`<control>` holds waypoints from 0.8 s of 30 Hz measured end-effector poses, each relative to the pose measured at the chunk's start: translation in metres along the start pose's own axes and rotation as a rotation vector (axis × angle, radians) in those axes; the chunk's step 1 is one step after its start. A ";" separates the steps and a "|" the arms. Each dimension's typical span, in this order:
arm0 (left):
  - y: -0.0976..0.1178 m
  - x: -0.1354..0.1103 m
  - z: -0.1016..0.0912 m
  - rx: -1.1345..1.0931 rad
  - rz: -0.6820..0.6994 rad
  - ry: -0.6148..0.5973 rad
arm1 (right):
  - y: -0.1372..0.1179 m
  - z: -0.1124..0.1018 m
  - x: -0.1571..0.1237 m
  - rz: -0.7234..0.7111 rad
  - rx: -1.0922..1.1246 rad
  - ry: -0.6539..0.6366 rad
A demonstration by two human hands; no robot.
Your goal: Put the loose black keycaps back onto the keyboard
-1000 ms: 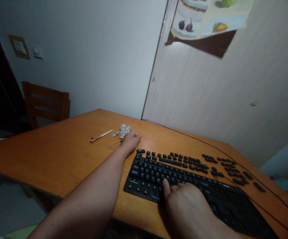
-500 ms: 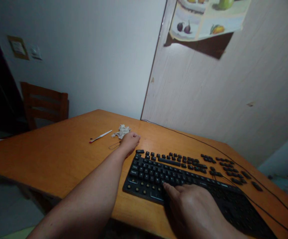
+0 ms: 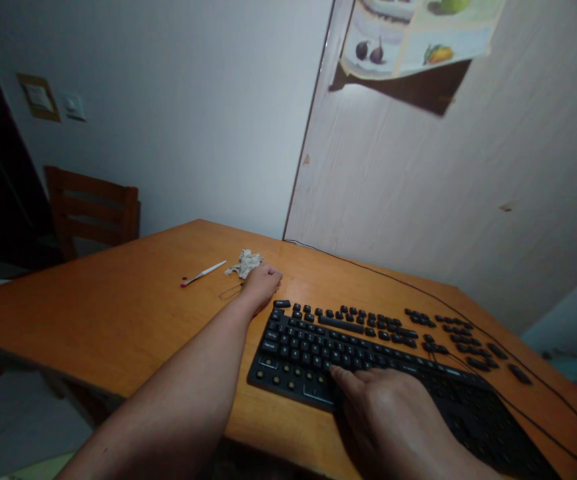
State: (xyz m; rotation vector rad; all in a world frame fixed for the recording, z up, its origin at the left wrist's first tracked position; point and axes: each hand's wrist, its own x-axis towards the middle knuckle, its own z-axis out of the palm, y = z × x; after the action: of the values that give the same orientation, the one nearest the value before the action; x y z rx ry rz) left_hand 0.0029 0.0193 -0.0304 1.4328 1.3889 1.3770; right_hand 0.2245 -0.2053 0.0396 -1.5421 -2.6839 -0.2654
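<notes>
Head cam, only view.

L hand (image 3: 262, 283): arm stretched fwd, hand resting on table (image 3: 118, 313) just past the kbd's far-left corner. Fingers curled under, knuckles up. Can't tell if it's pinching anything, tips hidden. It touches or nearly touches the crumpled tissue (image 3: 243, 262).

R hand (image 3: 388, 413): lies flat and loosely spread on the near rows of the black keyboard (image 3: 368, 340), index tip on a key. Holds nothing. Prob weight on it keeps the board from sliding.

Kbd sits diagonal on the right half of the table. Its near edge is close to the table edge, so little margin there. Cable (image 3: 393, 280) runs along the back by the wall.

White stick (image 3: 203, 273) and thin wire loop (image 3: 231, 292) lie left of the L hand, within reach.

Open room: the whole left half of the table. Chair (image 3: 91, 210) is well apart, behind the far-left edge.
</notes>
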 end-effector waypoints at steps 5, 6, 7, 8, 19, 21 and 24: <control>-0.002 0.001 0.000 0.000 0.009 -0.001 | 0.000 0.000 0.000 0.000 0.062 -0.009; -0.002 0.002 0.000 -0.001 0.010 -0.003 | 0.001 -0.002 0.000 0.000 0.082 -0.006; -0.002 0.002 0.000 -0.003 0.011 -0.005 | 0.003 -0.004 0.001 0.009 0.107 0.002; -0.002 0.002 -0.001 -0.003 0.012 -0.007 | 0.006 -0.006 0.002 0.023 0.133 0.013; 0.004 -0.002 -0.002 0.003 0.024 0.003 | 0.107 -0.007 0.077 0.410 0.231 -0.059; 0.007 -0.004 -0.002 -0.004 0.014 -0.001 | 0.119 0.000 0.091 0.423 0.249 -0.091; 0.011 -0.006 -0.002 -0.023 -0.003 -0.005 | 0.129 0.007 0.106 0.424 0.273 -0.128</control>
State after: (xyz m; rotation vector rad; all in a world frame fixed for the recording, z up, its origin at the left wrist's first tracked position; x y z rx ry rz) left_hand 0.0040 0.0114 -0.0208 1.4181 1.3668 1.3821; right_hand 0.2818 -0.0500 0.0618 -2.0251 -2.2678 0.2115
